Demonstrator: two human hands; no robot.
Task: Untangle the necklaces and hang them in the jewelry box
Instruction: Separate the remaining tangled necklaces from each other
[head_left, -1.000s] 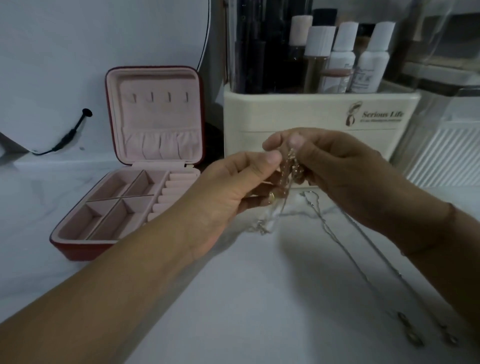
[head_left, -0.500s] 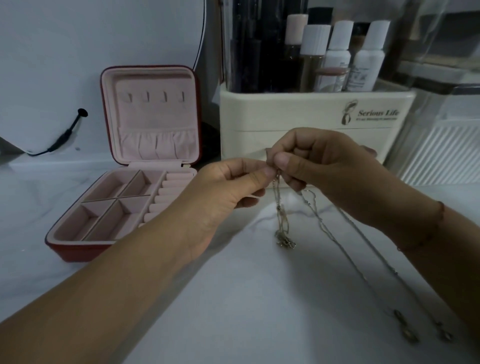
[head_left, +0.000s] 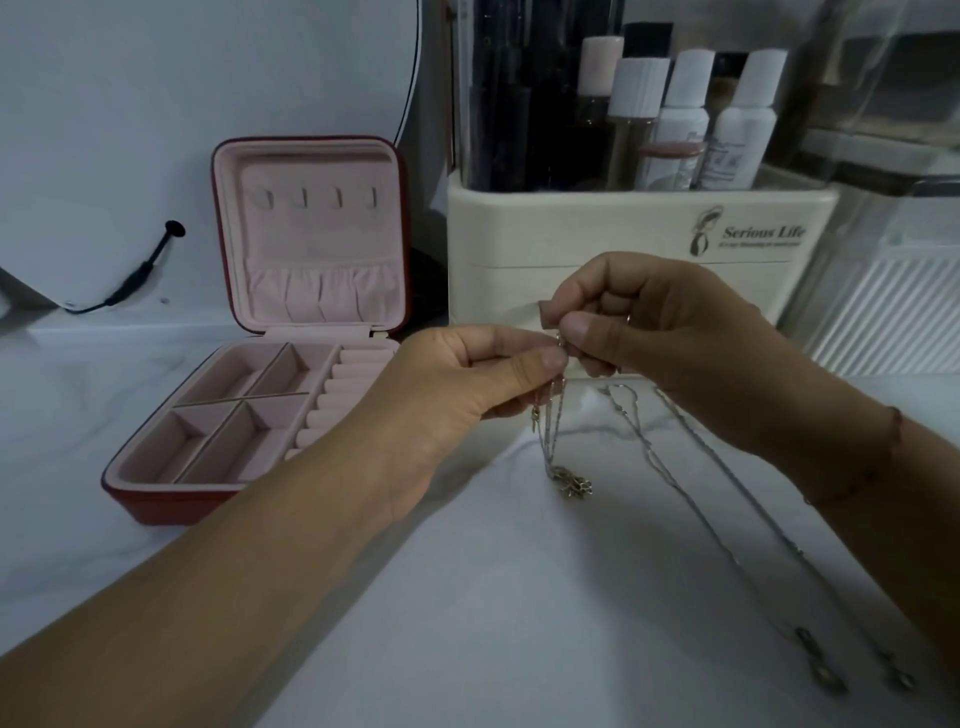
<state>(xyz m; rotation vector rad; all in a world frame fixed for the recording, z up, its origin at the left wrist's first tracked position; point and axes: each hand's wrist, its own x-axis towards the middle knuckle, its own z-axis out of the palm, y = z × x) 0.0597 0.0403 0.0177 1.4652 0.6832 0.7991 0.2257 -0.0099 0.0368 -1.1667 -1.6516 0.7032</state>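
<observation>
Gold necklace (head_left: 553, 427) top unseen inside right hand (head_left: 675, 338) grip

A white marbled desk (head_left: 467, 623) fills the near ground. At the far centre stands a cream organizer (head_left: 597, 234) printed "Serious Life" beside a small figure logo. In it, tall dark containers (head_left: 519, 104) stand on the left, then a pink-capped bottle (head_left: 601, 67), a wide white-capped bottle (head_left: 638, 88), and two white bottles (head_left: 685, 119) (head_left: 744, 124) on the right, with a low pink-lidded jar (head_left: 670, 153) in front. At the far left a round white panel (head_left: 208, 78) leans, a black cable (head_left: 140, 270) plugged into it. At the far right are a clear plastic cover (head_left: 883, 104) and a ribbed white panel (head_left: 893, 312).
</observation>
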